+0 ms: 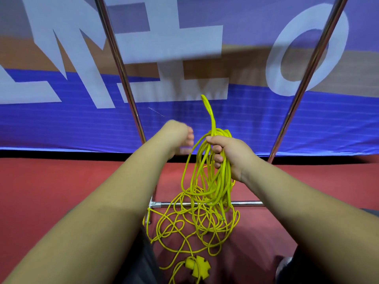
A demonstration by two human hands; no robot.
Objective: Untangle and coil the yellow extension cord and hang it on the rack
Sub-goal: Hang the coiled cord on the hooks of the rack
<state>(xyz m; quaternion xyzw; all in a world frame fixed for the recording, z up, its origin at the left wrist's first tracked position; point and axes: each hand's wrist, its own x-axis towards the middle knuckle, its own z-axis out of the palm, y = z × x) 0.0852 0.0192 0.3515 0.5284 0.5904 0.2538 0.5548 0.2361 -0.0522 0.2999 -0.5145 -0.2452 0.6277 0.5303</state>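
Several loops of the yellow cord [224,181] hang gripped in the right hand's [229,154] curled fingers; most still lies tangled on the floor [61,191] by the rack [248,203]. The left hand [177,138] is blurred, so I cannot tell how its fingers lie.

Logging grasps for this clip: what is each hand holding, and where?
The right hand grips the yellow extension cord round the top of its gathered loops; the rest hangs tangled. The left hand is blurred, so its hold cannot be told.

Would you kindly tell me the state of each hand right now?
Left hand: blurred, cannot tell.
Right hand: closed, gripping loops of the yellow extension cord.
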